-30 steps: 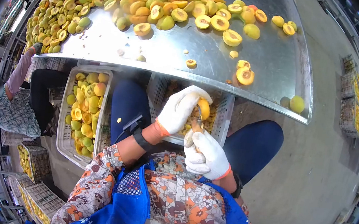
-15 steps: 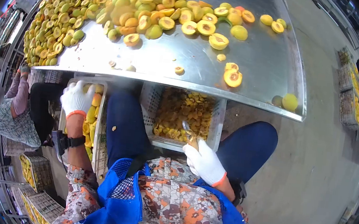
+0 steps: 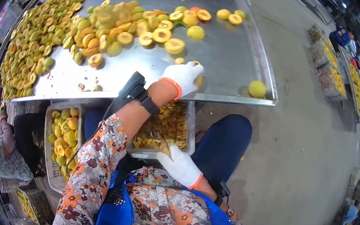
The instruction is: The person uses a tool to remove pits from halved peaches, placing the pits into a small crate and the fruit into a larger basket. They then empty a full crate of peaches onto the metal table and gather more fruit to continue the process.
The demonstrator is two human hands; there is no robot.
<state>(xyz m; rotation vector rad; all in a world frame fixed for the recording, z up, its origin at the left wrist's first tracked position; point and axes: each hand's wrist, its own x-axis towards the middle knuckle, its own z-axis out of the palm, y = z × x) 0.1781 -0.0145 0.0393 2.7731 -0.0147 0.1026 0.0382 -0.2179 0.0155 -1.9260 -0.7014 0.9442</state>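
Observation:
My left hand (image 3: 181, 78), in a white glove, reaches over the metal table with its fingers closed around a halved yellow peach (image 3: 198, 81), mostly covered by the glove. My right hand (image 3: 178, 166), also gloved, is low in front of my lap, wrapped around the light brown handle (image 3: 166, 149) of a pitting spoon. Its metal tip is hard to make out against the crate. Below the table edge, between my knees, a crate (image 3: 190, 129) holds brownish-yellow scraps and pits. Halved peaches (image 3: 161, 35) lie on the table beyond my left hand.
A large heap of peach halves (image 3: 32, 46) covers the table's left side. A crate of peaches (image 3: 48, 142) stands left of my leg. One peach (image 3: 257, 89) sits near the table's right corner (image 3: 272, 101). Another person (image 3: 8, 155) sits at the left; stacked crates (image 3: 324, 58) stand far right.
My left hand has moved from above the left crate, up and right onto the table, and has closed on a peach half. My right hand stays low with the spoon. The view has shifted.

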